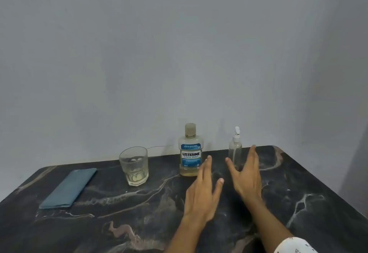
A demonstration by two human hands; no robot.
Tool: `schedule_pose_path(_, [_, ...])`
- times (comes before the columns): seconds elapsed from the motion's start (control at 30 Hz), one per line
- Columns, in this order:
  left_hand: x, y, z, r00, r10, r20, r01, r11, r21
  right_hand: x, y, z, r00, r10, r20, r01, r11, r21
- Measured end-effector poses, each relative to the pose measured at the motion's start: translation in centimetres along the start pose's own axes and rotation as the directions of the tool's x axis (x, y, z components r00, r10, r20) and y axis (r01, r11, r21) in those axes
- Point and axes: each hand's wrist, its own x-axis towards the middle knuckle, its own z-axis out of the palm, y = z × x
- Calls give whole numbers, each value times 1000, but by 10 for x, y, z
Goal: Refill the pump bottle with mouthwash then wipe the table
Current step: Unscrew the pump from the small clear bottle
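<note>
A clear pump bottle (235, 149) with a white pump head stands upright near the far edge of the table. To its left stands a mouthwash bottle (190, 151) with a blue label and its cap on, holding a little pale liquid at the bottom. My right hand (247, 175) is stretched out with straight fingers just in front of the pump bottle, thumb spread, holding nothing. My left hand (203, 191) reaches forward with straight fingers, its fingertips beside the mouthwash bottle's base. A folded blue cloth (68, 188) lies flat at the left.
A drinking glass (134, 166) with a little pale liquid stands between the cloth and the mouthwash bottle. The dark marbled table (139, 219) ends at a grey wall behind and drops off at the right edge.
</note>
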Motion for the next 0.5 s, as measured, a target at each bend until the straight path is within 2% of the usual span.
schedule_pose_path(0.07, [8, 4, 6, 1000, -17, 21, 18, 998, -58, 10, 3, 2, 998, 48, -30, -47, 997, 58])
schedule_pose_path(0.17, [17, 8, 13, 999, -35, 37, 39, 993, -108, 24, 10, 7, 996, 93, 14, -94, 992, 84])
schedule_pose_path(0.33, [23, 8, 18, 999, -27, 34, 31, 991, -132, 34, 13, 12, 994, 69, 87, -80, 987, 140])
schedule_pose_path(0.5, [21, 13, 7, 999, -44, 28, 47, 991, -122, 28, 10, 12, 993, 62, 96, -79, 979, 187])
